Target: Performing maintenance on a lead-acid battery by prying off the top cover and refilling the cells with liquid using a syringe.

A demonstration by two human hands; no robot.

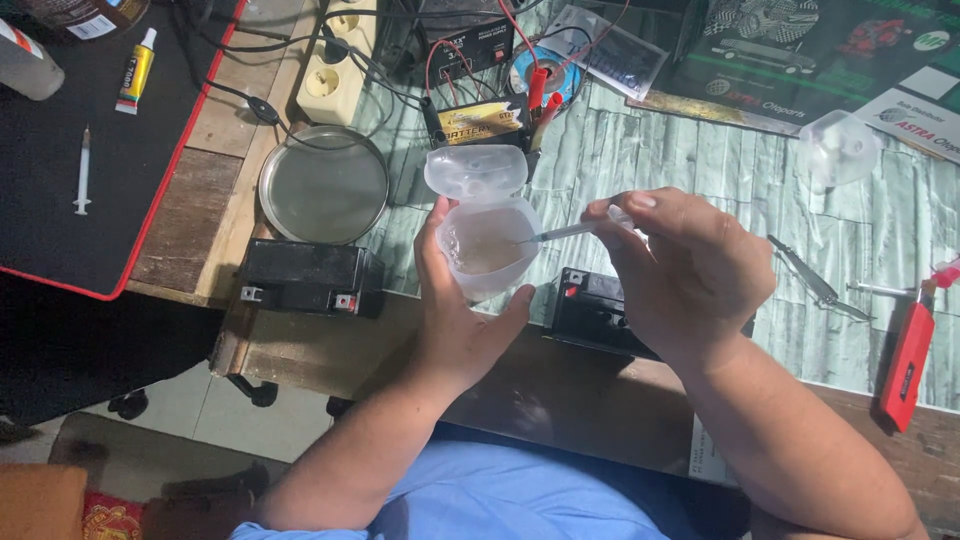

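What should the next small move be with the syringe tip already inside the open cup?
Probably dip the tip a little lower. The left hand holds the small translucent plastic cup with its hinged lid open, tilted toward the right hand, whose clear thin syringe points into it. Whether the tip touches the contents is unclear.

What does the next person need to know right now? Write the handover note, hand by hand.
Left hand: holds a small translucent plastic cup with a hinged lid, lid open, tilted toward the camera, some liquid inside.
Right hand: grips a thin clear syringe, its needle tip inside the cup.
Nearby: two small black batteries, one by the left hand, one under the right; a round metal dish behind.
Done: cup opened, tip in the liquid.
Left: cannot tell whether liquid is being drawn or added.
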